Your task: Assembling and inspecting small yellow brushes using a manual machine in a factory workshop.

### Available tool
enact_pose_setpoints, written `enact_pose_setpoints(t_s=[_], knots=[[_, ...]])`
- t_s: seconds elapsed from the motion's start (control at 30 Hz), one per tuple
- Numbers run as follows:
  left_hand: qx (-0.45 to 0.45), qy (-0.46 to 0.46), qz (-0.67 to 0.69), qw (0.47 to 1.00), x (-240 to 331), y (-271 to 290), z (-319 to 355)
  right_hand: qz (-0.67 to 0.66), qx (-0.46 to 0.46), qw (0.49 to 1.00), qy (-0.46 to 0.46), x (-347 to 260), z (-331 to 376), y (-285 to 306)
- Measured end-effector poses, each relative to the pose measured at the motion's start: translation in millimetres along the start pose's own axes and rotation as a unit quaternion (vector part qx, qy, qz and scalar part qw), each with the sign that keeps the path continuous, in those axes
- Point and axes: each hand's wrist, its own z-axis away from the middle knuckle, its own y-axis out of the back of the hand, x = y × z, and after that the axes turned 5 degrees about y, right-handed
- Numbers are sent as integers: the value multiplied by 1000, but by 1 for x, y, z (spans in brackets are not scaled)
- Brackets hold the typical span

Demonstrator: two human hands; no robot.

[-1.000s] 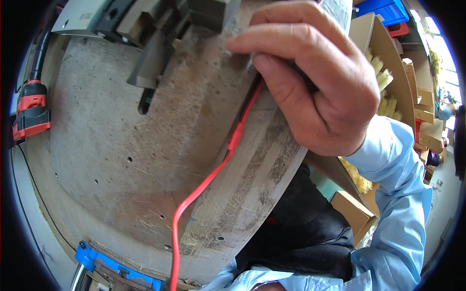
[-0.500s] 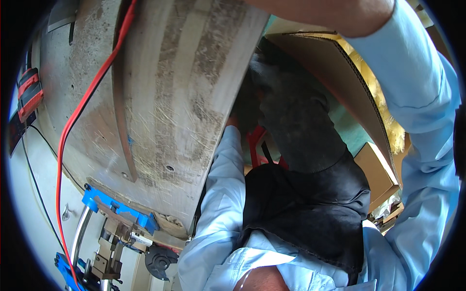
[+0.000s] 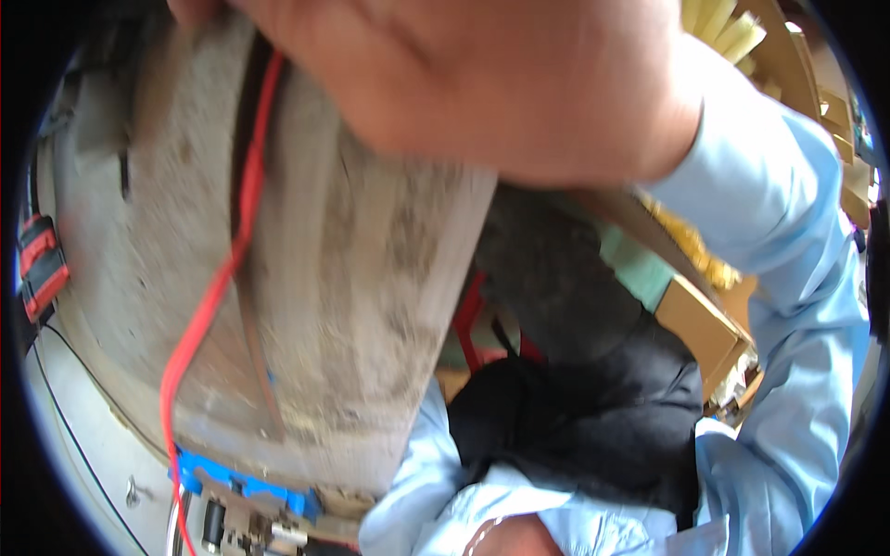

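Note:
My right hand (image 3: 501,83) fills the top of the view, large and smeared by motion, over the far part of the worn wooden workbench (image 3: 371,250). Its fingers run out past the upper edge, so what they hold, if anything, does not show. Just below its finger side, a red cable (image 3: 209,301) comes out and hangs down across the bench. Of my left arm only the light blue sleeve (image 3: 422,463) shows, beside the bench's near edge. The left hand itself is hidden behind that edge.
A blue-framed metal fixture (image 3: 246,486) sits at the bench's lower left end. At the far left is a red and black tool part (image 3: 44,269). Cardboard boxes (image 3: 700,324) and yellow pieces (image 3: 691,241) stand to my right. A red frame (image 3: 470,320) shows beside my legs.
My right hand has swung leftward and into view over the bench. The left forearm has slipped lower, mostly behind the bench edge. The whole view has shifted and blurred.

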Motion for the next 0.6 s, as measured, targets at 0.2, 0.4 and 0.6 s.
enact_pose_setpoints(t_s=[0.2, 0.4, 0.6], knots=[[-1, 8, -6, 1000, -8, -22, -11, -6, -20, 1000, -7, -5, 0, 1], [4, 7, -25, 1000, 13, -37, 15, -11, -22, 1000, -6, -11, 3, -4], [160, -37, -23, 986, 28, -45, 41, -13, -22, 1000, -10, -11, 4, -14]])
